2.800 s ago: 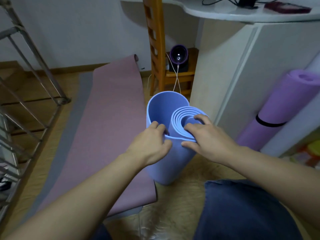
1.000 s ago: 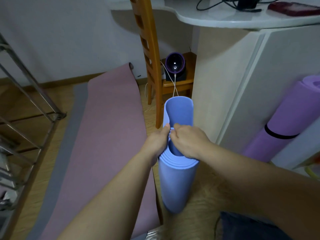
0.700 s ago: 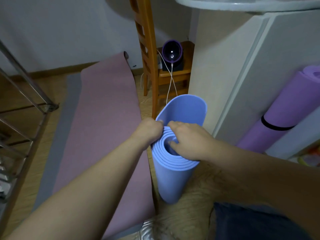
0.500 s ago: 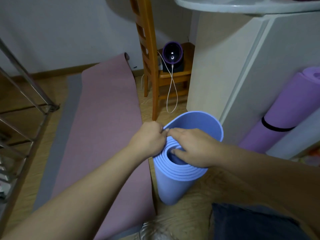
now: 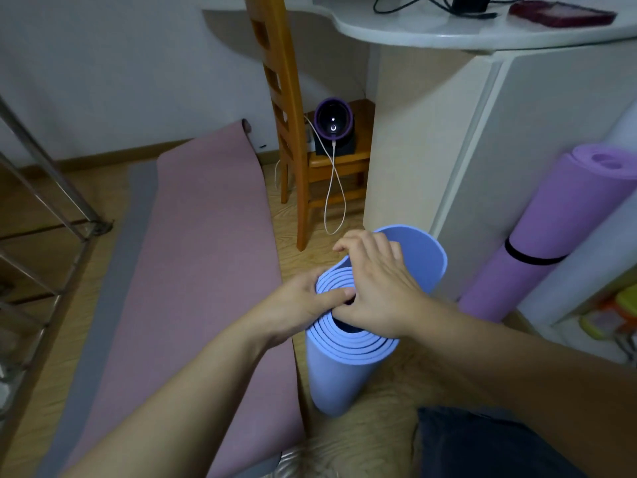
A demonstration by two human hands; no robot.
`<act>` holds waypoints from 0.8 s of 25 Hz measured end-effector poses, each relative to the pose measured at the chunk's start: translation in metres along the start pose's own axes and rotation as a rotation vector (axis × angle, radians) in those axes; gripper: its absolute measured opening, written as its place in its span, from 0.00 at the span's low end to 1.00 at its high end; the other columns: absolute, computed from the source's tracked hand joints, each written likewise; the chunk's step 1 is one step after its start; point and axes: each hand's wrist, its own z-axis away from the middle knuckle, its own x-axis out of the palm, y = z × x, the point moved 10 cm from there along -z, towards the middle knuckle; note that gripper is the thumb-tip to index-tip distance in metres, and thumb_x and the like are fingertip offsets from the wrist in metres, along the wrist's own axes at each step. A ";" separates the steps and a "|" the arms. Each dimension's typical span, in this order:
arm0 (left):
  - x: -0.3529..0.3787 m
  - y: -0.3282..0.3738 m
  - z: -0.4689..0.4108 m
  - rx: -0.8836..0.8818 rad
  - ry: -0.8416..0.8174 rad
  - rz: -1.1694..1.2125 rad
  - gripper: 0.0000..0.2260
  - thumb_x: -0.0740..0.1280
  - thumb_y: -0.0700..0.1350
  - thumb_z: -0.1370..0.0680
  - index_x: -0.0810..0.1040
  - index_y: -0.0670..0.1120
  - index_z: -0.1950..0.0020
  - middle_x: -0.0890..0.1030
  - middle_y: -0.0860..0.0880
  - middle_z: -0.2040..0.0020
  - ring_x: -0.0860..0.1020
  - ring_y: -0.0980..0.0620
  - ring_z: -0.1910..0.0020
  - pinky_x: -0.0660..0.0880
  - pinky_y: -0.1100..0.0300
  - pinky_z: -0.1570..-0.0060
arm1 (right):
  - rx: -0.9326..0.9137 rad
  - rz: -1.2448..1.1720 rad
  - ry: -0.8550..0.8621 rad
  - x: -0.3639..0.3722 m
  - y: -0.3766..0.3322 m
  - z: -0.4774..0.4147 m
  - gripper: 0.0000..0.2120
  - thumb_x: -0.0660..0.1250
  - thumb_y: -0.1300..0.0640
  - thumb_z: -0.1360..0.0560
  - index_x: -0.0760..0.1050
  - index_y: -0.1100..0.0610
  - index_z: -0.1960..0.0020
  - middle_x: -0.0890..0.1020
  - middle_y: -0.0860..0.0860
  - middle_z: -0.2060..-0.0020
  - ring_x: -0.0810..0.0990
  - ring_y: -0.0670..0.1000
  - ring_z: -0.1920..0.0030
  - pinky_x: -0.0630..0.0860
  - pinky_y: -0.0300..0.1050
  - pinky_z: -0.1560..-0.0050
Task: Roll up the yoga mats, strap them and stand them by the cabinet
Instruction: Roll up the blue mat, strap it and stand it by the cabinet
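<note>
Floor point(image 5: 287, 232) by white cabinet point(image 5: 413, 150): upright blue foam yoga-mat roll point(image 5: 337, 384), coils pinched by left grip point(image 5: 300, 305), loose flap clutched by right grip point(image 5: 379, 291), likely for tightening.

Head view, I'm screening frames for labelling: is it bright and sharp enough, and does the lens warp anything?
Head view: dim, flat indoor light, no harsh glare, a soft shadow under the desktop; the blue mat, left hand and right hand are sharp, barely blurred; the wide-angle perspective makes the cabinet lean and the forearms loom large.
</note>
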 end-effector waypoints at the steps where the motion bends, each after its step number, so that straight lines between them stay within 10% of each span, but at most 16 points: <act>1: 0.001 -0.002 0.001 -0.012 -0.019 0.003 0.02 0.65 0.42 0.21 0.76 0.47 0.53 0.81 0.53 0.63 0.80 0.57 0.64 0.76 0.67 0.66 | 0.006 0.012 -0.011 -0.001 -0.002 0.002 0.35 0.64 0.43 0.36 0.61 0.52 0.32 0.63 0.48 0.34 0.58 0.49 0.34 0.53 0.44 0.36; 9: -0.021 0.003 0.029 0.047 0.338 -0.371 0.14 0.65 0.38 0.25 0.73 0.54 0.44 0.78 0.56 0.55 0.78 0.55 0.57 0.73 0.66 0.65 | 0.177 0.041 0.013 -0.034 0.039 0.027 0.36 0.56 0.39 0.36 0.64 0.49 0.30 0.71 0.48 0.35 0.63 0.53 0.33 0.58 0.52 0.36; 13: -0.019 -0.004 0.047 0.007 0.384 -0.395 0.14 0.65 0.39 0.24 0.72 0.55 0.44 0.76 0.56 0.54 0.77 0.57 0.58 0.71 0.67 0.68 | 0.446 0.075 -0.405 0.000 0.084 0.050 0.35 0.72 0.52 0.29 0.61 0.54 0.28 0.76 0.56 0.43 0.75 0.57 0.43 0.73 0.47 0.48; 20: -0.021 -0.001 0.055 -0.035 0.607 -0.376 0.16 0.63 0.39 0.23 0.73 0.50 0.37 0.76 0.51 0.47 0.75 0.51 0.51 0.72 0.61 0.60 | 0.164 0.270 -0.632 0.010 0.039 0.060 0.13 0.69 0.63 0.30 0.75 0.59 0.46 0.80 0.58 0.50 0.79 0.57 0.50 0.76 0.47 0.55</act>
